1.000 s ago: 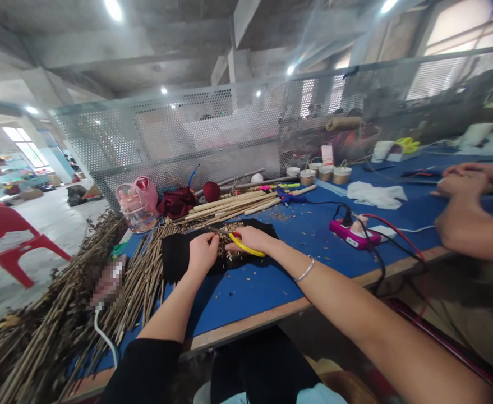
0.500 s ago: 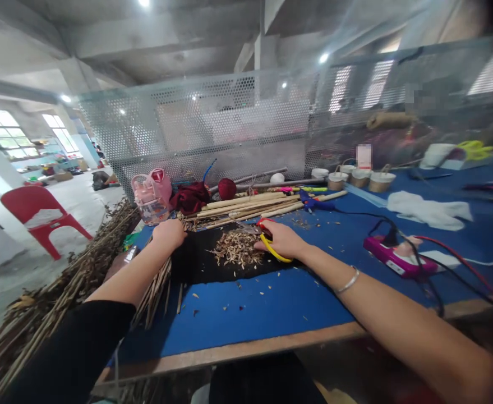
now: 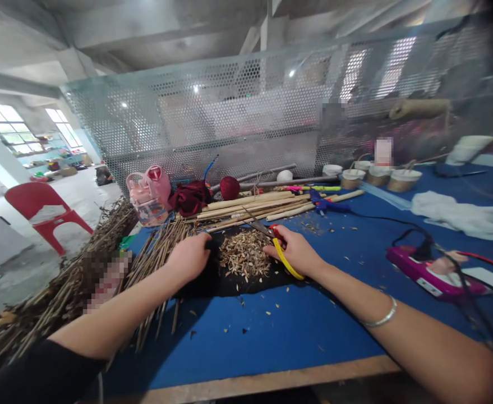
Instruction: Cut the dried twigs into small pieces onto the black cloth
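Note:
My right hand point(image 3: 296, 251) is closed around a pair of scissors point(image 3: 287, 259) with yellow and red handles. The blades stand a little apart and point to the upper left, above a heap of dry pale-brown plant bits point(image 3: 244, 253). That heap lies on a black cloth point(image 3: 212, 283) spread over the blue table. Over the cloth's left part is my left hand point(image 3: 189, 257), its fingers curled downward beside the heap. What its fingertips hold, if anything, is hidden.
Dry stalks point(image 3: 156, 258) lie at the left, with peeled sticks point(image 3: 254, 205) behind the cloth. A pink bottle point(image 3: 149, 193), dark red yarn point(image 3: 230, 188) and a blue glue gun point(image 3: 326, 203) line the back. A purple power strip point(image 3: 431, 275) with cables sits right.
My left hand went out to the cloth's left edge, uncovering the heap, then came back right toward it. My right hand keeps the scissors. The view has turned right; the co-worker's hands left view.

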